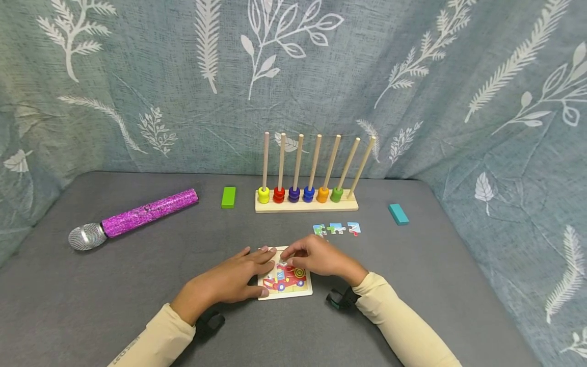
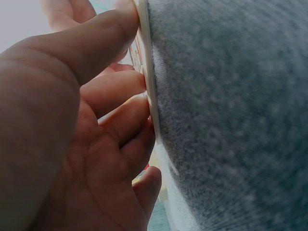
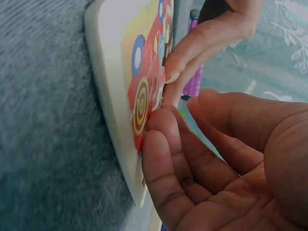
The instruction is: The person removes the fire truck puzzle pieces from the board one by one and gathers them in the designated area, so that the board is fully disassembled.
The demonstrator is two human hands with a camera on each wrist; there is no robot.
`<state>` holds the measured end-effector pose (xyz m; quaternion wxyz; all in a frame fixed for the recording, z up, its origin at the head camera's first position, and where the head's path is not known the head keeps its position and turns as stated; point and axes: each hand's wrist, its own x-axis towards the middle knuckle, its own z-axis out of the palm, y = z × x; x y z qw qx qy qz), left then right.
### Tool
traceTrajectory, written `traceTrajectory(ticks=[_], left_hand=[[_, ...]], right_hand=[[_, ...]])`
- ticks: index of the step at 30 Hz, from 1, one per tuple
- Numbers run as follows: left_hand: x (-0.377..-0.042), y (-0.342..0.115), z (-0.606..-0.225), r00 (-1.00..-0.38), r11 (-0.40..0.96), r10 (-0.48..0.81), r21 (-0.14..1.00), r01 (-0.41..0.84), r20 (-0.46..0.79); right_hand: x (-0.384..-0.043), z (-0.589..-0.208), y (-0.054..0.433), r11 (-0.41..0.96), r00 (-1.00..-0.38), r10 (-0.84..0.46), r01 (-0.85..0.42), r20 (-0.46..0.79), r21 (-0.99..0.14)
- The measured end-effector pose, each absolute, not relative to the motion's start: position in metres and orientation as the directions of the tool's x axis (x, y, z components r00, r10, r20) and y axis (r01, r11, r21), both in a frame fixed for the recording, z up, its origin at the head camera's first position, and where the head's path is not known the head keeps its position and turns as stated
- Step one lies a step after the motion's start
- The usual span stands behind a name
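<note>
A small wooden jigsaw puzzle [image 1: 286,294] with a pale frame and a red vehicle picture lies flat on the grey table. My left hand [image 1: 231,278] rests on its left side, fingers stretched over the upper left and thumb at the lower left edge; the left wrist view shows the thumb against the frame's rim [image 2: 147,57]. Over the puzzle's upper part, my right hand [image 1: 318,256] pinches a small pale puzzle piece [image 1: 283,263], partly hidden by the fingertips. In the right wrist view, the right fingers [image 3: 161,154] touch the board beside the yellow spiral wheel [image 3: 140,106].
Several loose puzzle pieces [image 1: 336,228] lie beyond my right hand. Farther back stands a wooden peg rack [image 1: 304,205] with coloured rings. A green block [image 1: 228,197] and a purple glittery microphone [image 1: 149,214] lie left, a teal block [image 1: 398,214] right. A patterned curtain hangs behind.
</note>
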<state>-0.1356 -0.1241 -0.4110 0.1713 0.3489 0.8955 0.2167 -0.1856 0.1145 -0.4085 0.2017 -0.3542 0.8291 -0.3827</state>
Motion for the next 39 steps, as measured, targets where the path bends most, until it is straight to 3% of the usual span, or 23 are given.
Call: traceTrajectory(ticks=[22,34,39], left_hand=[[-0.1363,-0.1232,-0.4100,-0.696,0.662,0.700,0.508,0.551,-0.157],[-0.1362,-0.1255,-0.4109,-0.692,0.656,0.709,0.488,0.576,-0.136],[-0.1364,-0.1256,-0.4101,-0.688,0.651,0.713,0.493,0.578,-0.135]], right_hand=[[-0.1866,-0.4095,0.1081,0.414,-0.638,-0.770,-0.510,0.008,-0.754],[-0.1864,-0.4084,0.1087,0.388,-0.649,-0.758,-0.378,-0.058,-0.841],[-0.1861,-0.4075,0.1075,0.386,-0.618,-0.784,-0.406,-0.061,-0.829]])
